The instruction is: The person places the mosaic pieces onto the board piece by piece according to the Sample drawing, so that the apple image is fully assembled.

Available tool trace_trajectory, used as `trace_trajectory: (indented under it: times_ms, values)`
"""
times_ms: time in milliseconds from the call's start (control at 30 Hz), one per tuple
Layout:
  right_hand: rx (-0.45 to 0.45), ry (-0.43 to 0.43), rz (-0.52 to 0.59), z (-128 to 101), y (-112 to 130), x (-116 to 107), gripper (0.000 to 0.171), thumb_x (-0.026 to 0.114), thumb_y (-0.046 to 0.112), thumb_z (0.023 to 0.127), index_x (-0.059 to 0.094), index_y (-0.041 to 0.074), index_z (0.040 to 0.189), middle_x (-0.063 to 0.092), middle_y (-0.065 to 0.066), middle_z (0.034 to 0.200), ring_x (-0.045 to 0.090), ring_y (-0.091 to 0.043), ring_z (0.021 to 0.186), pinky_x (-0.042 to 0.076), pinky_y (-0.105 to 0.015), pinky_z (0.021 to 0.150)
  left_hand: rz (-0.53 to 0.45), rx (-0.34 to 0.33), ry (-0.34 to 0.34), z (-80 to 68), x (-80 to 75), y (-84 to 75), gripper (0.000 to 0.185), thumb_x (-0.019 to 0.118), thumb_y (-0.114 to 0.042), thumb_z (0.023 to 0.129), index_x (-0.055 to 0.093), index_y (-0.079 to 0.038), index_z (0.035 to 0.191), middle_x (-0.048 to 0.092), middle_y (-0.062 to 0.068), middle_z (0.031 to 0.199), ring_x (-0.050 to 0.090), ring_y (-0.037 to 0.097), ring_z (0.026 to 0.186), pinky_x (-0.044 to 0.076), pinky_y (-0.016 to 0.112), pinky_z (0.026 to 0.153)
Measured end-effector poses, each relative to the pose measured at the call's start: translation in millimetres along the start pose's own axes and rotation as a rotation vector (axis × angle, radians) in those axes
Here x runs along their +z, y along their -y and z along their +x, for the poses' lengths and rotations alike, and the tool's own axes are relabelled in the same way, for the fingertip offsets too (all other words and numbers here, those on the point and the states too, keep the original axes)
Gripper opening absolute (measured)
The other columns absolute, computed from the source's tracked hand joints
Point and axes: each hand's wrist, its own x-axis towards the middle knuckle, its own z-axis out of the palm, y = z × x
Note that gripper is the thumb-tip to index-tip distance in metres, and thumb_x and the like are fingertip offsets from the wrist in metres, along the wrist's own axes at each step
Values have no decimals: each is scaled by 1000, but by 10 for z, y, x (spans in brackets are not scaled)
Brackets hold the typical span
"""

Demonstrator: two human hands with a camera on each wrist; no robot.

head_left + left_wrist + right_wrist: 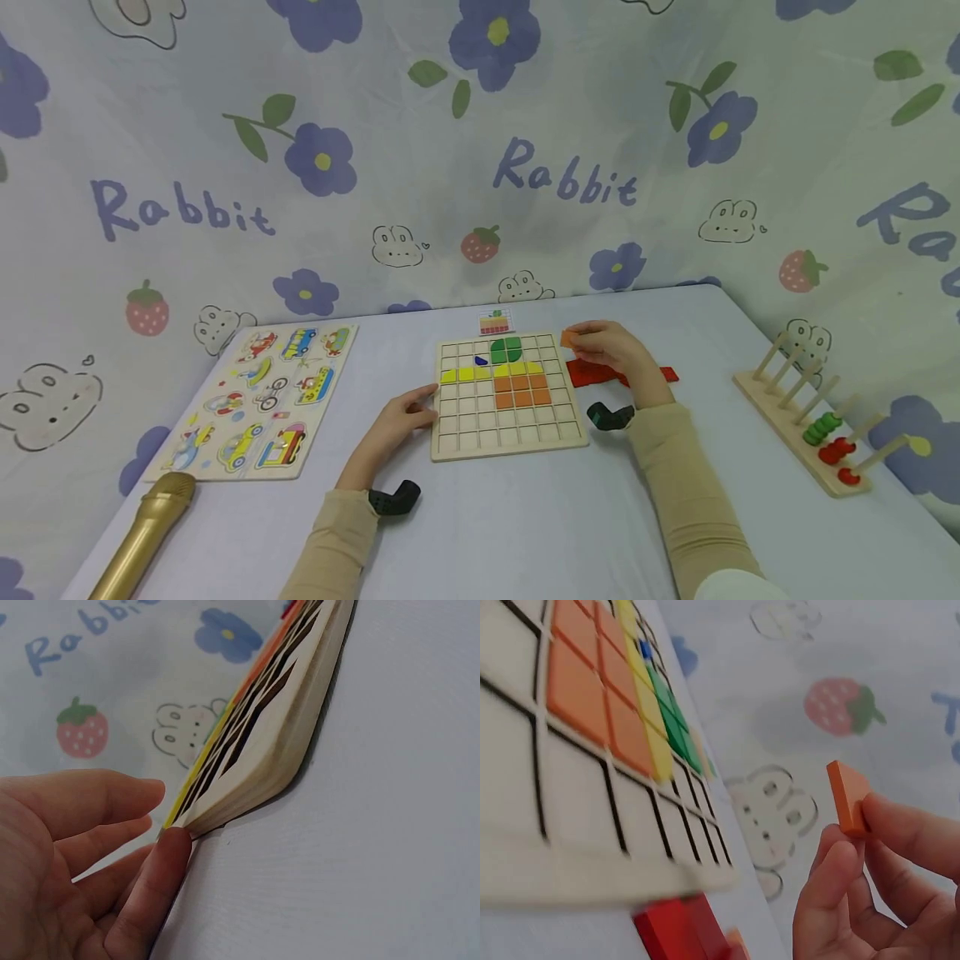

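A wooden grid board (465, 440) lies on the white table. Yellow tiles (461, 375) form a row across it, with green tiles (506, 350) and a small blue piece (481, 361) above and a block of orange tiles (522, 391) below. My right hand (609, 345) pinches a loose orange square tile (847, 799) between thumb and fingers, raised beside the board's upper right corner. Red tiles (590, 373) lie below that hand, partly hidden by the wrist. My left hand (402, 419) rests at the board's left edge, a fingertip (177, 844) against its side.
A small picture card (495, 322) stands behind the board. On the left lie a vehicle puzzle board (262, 400) and a gold microphone (153, 529). A wooden peg rack (798, 442) with green and red beads stands on the right. A patterned curtain hangs behind.
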Motion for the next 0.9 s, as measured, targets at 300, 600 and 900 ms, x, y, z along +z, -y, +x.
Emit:
trace_trajectory:
  times_ms: [300,600,900]
  values:
    - [-34,77,-254,91,-15,706,33,66,14,84,61,-1,113,64,-6,97,59,-16,82,49,-32,76,2,0,1,106,11,78,55,66,-20,83,48,-19,136,60,5,89,51,16,76,38,29,65]
    - [-87,61,-526,192,-26,1193,14,73,15,77,69,8,88,63,-6,100,51,-20,83,43,-29,72,-15,2,0,109,11,79,55,66,-18,83,49,-19,135,60,6,89,52,17,76,38,29,65]
    - [-126,20,-749,207,-67,1373,7,74,18,77,69,14,81,62,-2,90,50,-19,79,42,-30,69,-12,3,15,51,-25,70,55,65,-18,84,48,-18,136,60,6,90,52,17,77,38,30,66]
